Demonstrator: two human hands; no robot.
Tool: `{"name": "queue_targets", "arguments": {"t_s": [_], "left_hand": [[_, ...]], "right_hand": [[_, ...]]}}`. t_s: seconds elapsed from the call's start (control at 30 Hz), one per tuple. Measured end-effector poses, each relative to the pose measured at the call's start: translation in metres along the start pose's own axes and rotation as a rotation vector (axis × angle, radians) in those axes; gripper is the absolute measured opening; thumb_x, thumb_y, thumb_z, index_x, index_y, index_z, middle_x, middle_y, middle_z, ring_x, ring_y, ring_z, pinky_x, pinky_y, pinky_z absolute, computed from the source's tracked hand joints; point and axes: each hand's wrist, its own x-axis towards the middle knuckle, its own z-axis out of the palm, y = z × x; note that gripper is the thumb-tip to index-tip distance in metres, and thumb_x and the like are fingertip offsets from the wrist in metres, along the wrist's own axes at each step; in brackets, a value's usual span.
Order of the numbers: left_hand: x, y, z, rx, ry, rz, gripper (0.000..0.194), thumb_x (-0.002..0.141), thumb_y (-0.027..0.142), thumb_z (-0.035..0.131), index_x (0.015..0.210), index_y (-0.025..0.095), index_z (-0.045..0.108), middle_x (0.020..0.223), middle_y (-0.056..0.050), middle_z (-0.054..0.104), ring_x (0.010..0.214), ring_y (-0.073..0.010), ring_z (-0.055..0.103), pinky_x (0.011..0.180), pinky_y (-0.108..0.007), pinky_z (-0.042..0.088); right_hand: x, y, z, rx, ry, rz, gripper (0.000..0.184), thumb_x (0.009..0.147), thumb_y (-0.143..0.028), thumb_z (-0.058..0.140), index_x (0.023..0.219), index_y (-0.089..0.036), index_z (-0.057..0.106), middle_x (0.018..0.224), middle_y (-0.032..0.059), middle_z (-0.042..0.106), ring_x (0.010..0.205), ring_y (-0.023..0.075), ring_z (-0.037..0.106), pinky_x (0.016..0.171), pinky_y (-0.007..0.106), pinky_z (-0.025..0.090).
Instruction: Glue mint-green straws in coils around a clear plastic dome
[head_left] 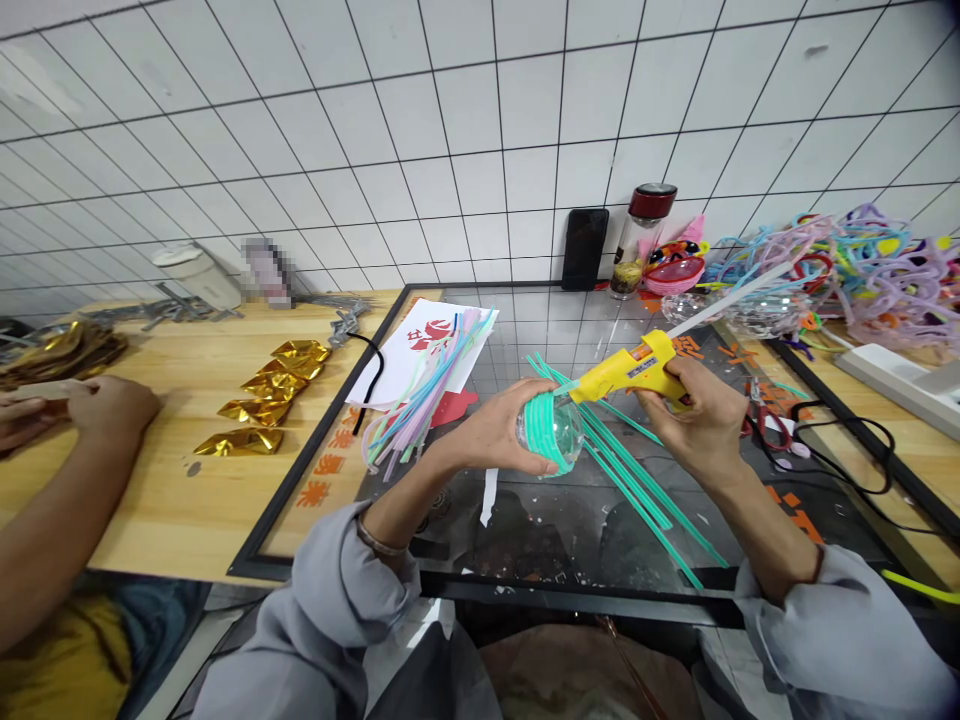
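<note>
My left hand [499, 425] is wrapped round a clear plastic bottle piece [571, 437], which lies tilted above the glass board. Bands of green pipe cleaner [540, 425] circle its side. In my right hand [701, 425] is a yellow glue gun [626, 370], with a long white glue stick [739, 295] poking out of its back. The gun's nozzle points left and meets, or nearly meets, the upper edge of the green bands. Straight green pipe cleaners [645, 490] lie on the board beneath my hands. Red-handled scissors [772, 430] rest to the right of my right hand.
White paper [409, 345] carries a bundle of pastel pipe cleaners [427, 395]. A phone [585, 248] and a glass tumbler [637, 245] stand by the wall. Coloured pipe cleaners [885, 270] pile up behind a power strip [900, 385]. Another person's arm [90, 480] is at left, near gold foil pieces [270, 390].
</note>
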Motion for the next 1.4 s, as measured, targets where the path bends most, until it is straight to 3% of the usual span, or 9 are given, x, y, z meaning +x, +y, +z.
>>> {"name": "queue_targets", "arguments": {"t_s": [0.23, 0.57, 0.77, 0.97, 1.2, 1.27, 1.4], "left_hand": [[0.001, -0.002, 0.000, 0.010, -0.009, -0.002, 0.095, 0.053, 0.045, 0.086, 0.135, 0.017, 0.046, 0.139, -0.016, 0.053, 0.129, -0.0365, 0.051, 0.113, -0.055, 0.038], [-0.001, 0.001, -0.001, 0.010, -0.008, -0.022, 0.095, 0.053, 0.043, 0.087, 0.135, 0.018, 0.045, 0.140, -0.015, 0.052, 0.129, -0.0367, 0.051, 0.113, -0.054, 0.038], [0.000, -0.001, -0.001, -0.008, -0.014, -0.005, 0.094, 0.054, 0.045, 0.086, 0.135, 0.020, 0.045, 0.140, -0.014, 0.052, 0.130, -0.0358, 0.051, 0.113, -0.054, 0.038], [0.001, 0.000, -0.001, -0.007, -0.014, 0.008, 0.092, 0.055, 0.042, 0.086, 0.134, 0.019, 0.046, 0.139, -0.014, 0.053, 0.129, -0.0348, 0.051, 0.113, -0.052, 0.038], [0.001, 0.001, -0.002, -0.007, -0.015, 0.008, 0.090, 0.056, 0.043, 0.084, 0.135, 0.021, 0.047, 0.139, -0.014, 0.053, 0.128, -0.0345, 0.052, 0.112, -0.054, 0.038], [0.001, 0.001, -0.002, -0.006, -0.015, 0.010, 0.090, 0.056, 0.043, 0.084, 0.135, 0.021, 0.047, 0.140, -0.014, 0.053, 0.129, -0.0344, 0.051, 0.112, -0.054, 0.038], [0.000, 0.001, -0.001, -0.011, -0.007, -0.001, 0.091, 0.055, 0.044, 0.085, 0.134, 0.021, 0.048, 0.139, -0.013, 0.054, 0.127, -0.0345, 0.053, 0.112, -0.054, 0.039]], "right_hand": [[0.000, 0.001, 0.001, -0.017, 0.043, -0.032, 0.012, 0.081, -0.028, 0.064, 0.087, -0.023, 0.055, 0.076, 0.0034, 0.067, 0.059, 0.0165, 0.059, 0.053, 0.029, 0.040], [-0.001, 0.001, 0.003, 0.000, 0.028, 0.026, 0.013, 0.080, -0.032, 0.063, 0.086, -0.023, 0.055, 0.076, 0.0037, 0.067, 0.060, 0.0177, 0.059, 0.055, 0.030, 0.043], [0.000, -0.001, 0.007, 0.072, -0.018, 0.198, 0.022, 0.073, -0.040, 0.067, 0.082, -0.022, 0.057, 0.069, 0.0004, 0.062, 0.055, 0.0154, 0.052, 0.053, 0.029, 0.041], [0.001, 0.007, 0.013, 0.195, -0.106, 0.455, 0.027, 0.071, -0.046, 0.068, 0.071, -0.021, 0.057, 0.063, -0.0028, 0.051, 0.057, 0.0131, 0.044, 0.053, 0.026, 0.034], [-0.010, 0.047, 0.033, 0.009, -0.279, 0.663, 0.045, 0.075, -0.061, 0.056, 0.059, -0.020, 0.053, 0.055, -0.0035, 0.041, 0.053, 0.0135, 0.040, 0.054, 0.028, 0.029], [-0.014, 0.056, 0.042, -0.106, -0.318, 0.654, 0.043, 0.073, -0.061, 0.057, 0.062, -0.020, 0.057, 0.055, -0.0025, 0.043, 0.052, 0.0149, 0.041, 0.053, 0.028, 0.030], [-0.021, 0.065, 0.057, -0.296, -0.274, 0.557, 0.042, 0.074, -0.057, 0.057, 0.074, -0.016, 0.066, 0.071, 0.0077, 0.058, 0.065, 0.0221, 0.052, 0.059, 0.033, 0.041]]}}
